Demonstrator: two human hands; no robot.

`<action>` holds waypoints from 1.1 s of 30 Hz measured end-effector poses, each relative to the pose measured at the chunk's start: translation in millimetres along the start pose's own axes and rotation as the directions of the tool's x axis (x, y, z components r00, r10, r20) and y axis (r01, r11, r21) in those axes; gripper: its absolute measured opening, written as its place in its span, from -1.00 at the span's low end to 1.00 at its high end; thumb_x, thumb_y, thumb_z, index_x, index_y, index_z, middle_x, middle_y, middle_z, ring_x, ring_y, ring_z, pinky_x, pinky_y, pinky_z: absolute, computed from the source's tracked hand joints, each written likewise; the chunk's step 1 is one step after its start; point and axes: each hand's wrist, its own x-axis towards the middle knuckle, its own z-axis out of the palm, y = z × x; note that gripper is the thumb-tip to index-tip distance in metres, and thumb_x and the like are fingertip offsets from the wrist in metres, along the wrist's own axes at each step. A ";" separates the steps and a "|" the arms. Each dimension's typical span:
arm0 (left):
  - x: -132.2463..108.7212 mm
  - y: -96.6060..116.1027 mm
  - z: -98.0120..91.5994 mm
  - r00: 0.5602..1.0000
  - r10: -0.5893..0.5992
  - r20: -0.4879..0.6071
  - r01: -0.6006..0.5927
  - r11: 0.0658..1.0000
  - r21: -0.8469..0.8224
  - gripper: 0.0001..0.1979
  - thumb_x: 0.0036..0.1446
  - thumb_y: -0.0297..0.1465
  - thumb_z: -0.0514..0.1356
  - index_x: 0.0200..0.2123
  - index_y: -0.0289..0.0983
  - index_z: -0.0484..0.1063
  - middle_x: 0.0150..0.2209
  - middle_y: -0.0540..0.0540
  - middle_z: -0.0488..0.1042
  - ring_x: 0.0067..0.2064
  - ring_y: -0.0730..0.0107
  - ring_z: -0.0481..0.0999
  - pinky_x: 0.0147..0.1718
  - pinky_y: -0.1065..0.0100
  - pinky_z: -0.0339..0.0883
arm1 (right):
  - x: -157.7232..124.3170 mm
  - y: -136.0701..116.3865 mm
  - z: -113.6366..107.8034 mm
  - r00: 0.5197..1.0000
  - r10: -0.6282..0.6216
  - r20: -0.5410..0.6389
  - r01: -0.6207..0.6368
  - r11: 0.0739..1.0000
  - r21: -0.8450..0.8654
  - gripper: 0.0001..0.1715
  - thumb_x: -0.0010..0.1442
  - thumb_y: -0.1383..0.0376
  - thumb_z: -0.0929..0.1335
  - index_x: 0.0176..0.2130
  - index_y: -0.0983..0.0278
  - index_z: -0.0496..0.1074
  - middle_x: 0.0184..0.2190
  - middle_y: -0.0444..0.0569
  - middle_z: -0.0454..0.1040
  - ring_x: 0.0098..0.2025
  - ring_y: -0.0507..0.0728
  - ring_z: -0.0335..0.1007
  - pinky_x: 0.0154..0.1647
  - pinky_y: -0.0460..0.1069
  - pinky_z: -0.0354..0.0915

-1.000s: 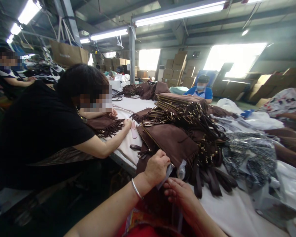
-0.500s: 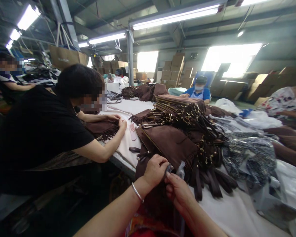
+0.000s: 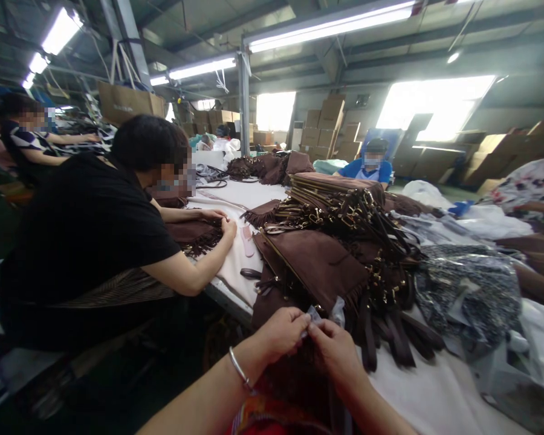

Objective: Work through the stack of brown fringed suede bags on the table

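Note:
My left hand [image 3: 281,331], with a silver bangle at the wrist, is closed in a pinch. My right hand [image 3: 338,350] meets it, thumb and fingers pressed together. Between the fingertips shows a small piece of clear plastic wrap [image 3: 314,313]; what it covers, if anything, I cannot make out. Just beyond the hands lies a dark brown fringed bag [image 3: 326,266] with a gold zipper along its edge. Another bit of crumpled plastic [image 3: 338,310] stands up behind my right fingers. Brown straps [image 3: 392,338] hang to the right.
A tall stack of brown bags [image 3: 335,187] with gold clasps rises behind. Clear plastic packs of dark material [image 3: 469,290] lie at right. A pink comb [image 3: 247,241] rests on the white table cover [image 3: 236,278]. At left a co-worker in black [image 3: 90,235] handles another fringed bag [image 3: 193,232].
Both hands have come lower and closer together, and my left hand has tilted. More of the clear plastic shows between the fingertips. The view has shifted slightly to the left.

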 end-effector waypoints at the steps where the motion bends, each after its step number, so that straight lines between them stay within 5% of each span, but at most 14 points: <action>1: 0.8 -2.1 0.3 1.000 0.012 0.014 -0.012 1.000 -0.016 -0.63 0.14 -0.07 0.09 -0.39 -0.29 0.32 -0.61 0.13 0.18 -0.64 0.59 0.14 -0.66 0.51 0.01 | -1.9 -1.3 -3.5 0.998 -0.070 -0.011 0.068 0.990 -0.120 -0.68 -0.05 0.06 0.47 -0.53 0.26 0.51 -0.56 -0.09 0.50 -0.47 0.10 0.38 -0.44 -0.05 0.26; 6: 0.3 -6.0 3.0 0.999 0.031 0.034 -0.024 0.983 -0.179 -0.62 0.12 -0.03 0.10 -0.41 -0.25 0.24 -0.60 0.16 0.11 -0.64 0.62 0.05 -0.67 0.50 -0.12 | -1.2 -1.0 -21.8 0.946 -0.308 -0.103 0.245 0.885 -0.396 -0.57 0.08 0.05 0.38 -0.11 0.24 0.49 -0.34 -0.04 0.56 -0.29 0.17 0.45 -0.24 -0.01 0.33; 9: -3.8 -2.4 3.5 0.997 0.019 0.072 0.002 0.961 -0.275 -0.60 0.09 0.00 0.11 -0.39 -0.23 0.21 -0.59 0.17 0.09 -0.65 0.63 -0.01 -0.68 0.49 -0.17 | 5.9 -2.8 -27.9 0.928 -0.372 0.006 0.326 0.806 -0.493 -0.54 0.17 0.10 0.32 0.00 0.26 0.43 -0.30 -0.02 0.53 -0.29 0.14 0.44 -0.21 0.01 0.33; 15: -5.8 -4.7 2.4 0.998 0.042 0.056 -0.027 0.969 -0.245 -0.54 0.05 0.06 0.14 -0.41 -0.24 0.22 -0.60 0.16 0.11 -0.65 0.64 0.00 -0.67 0.49 -0.15 | 15.1 -22.3 -27.3 0.841 -0.474 0.259 0.522 0.589 -0.617 -0.82 0.21 0.27 0.29 -0.26 0.20 0.50 -0.31 -0.06 0.50 -0.21 0.12 0.41 -0.13 0.00 0.28; 22: 2.9 -8.2 3.7 0.996 0.070 0.046 -0.063 0.988 -0.138 -0.44 0.01 0.16 0.09 -0.42 -0.27 0.29 -0.60 0.09 0.24 -0.62 0.57 0.19 -0.64 0.48 0.07 | 14.6 -39.6 -24.9 0.774 -0.580 0.255 0.456 0.231 -0.860 -0.81 0.25 0.34 0.26 -0.37 0.21 0.42 -0.38 -0.08 0.39 -0.32 0.11 0.35 -0.24 0.00 0.20; 27: 15.0 5.0 4.3 0.996 -0.022 0.090 0.036 0.986 -0.161 -0.37 0.00 0.19 0.05 -0.38 -0.32 0.39 -0.51 -0.05 0.42 -0.54 0.45 0.39 -0.52 0.38 0.29 | 20.4 -38.9 -24.7 0.742 -0.592 0.313 0.455 0.103 -0.884 -0.77 0.25 0.30 0.26 -0.45 0.21 0.36 -0.40 -0.05 0.38 -0.28 0.15 0.34 -0.18 0.04 0.20; 33: 32.6 0.9 11.4 0.989 -0.142 0.047 0.148 0.975 -0.165 -0.60 0.16 -0.06 0.08 -0.50 -0.26 0.30 -0.63 0.08 0.23 -0.67 0.52 0.21 -0.64 0.41 0.19 | 38.7 -15.4 -42.3 0.714 -0.609 0.346 0.500 0.098 -0.860 -0.78 0.25 0.18 0.27 -0.40 0.18 0.39 -0.38 -0.06 0.42 -0.33 0.14 0.41 -0.24 0.06 0.30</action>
